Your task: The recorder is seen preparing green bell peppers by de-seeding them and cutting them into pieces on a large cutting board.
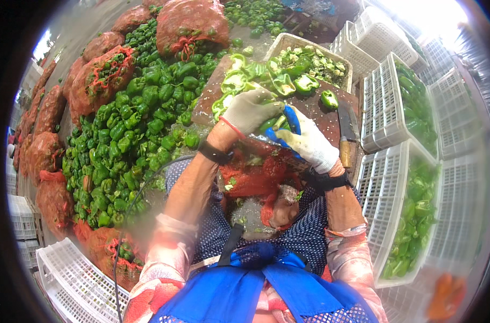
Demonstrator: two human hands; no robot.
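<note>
Pepper (281, 123), green and partly hidden, sits between two gloved hands at the near edge of a brown board (316, 119), seen from my remote post. My right hand (308, 141), in a white glove with blue fingers, is closed around it; my left hand (251, 111), in grey, curls against its other side, though I cannot tell whether that one grips or merely steadies. The knife (345, 129) lies free at the board's right edge.

By my reading, the cutting and coring is well under way but far from over. Pale-walled halves (283, 85) spread across the board's far side, and cores (301, 63) fill much of the tray (349, 78) beyond. To my right, white crates (382, 105) stand loaded with green produce, cut or whole I cannot say for certain.

Most of the work appears to remain: a broad heap (145, 110) of whole fruit covers the ground to my left, backed by bulging red sacks (193, 26). For the fruit in hand, the coring looks unfinished, its stem apparently in place.
</note>
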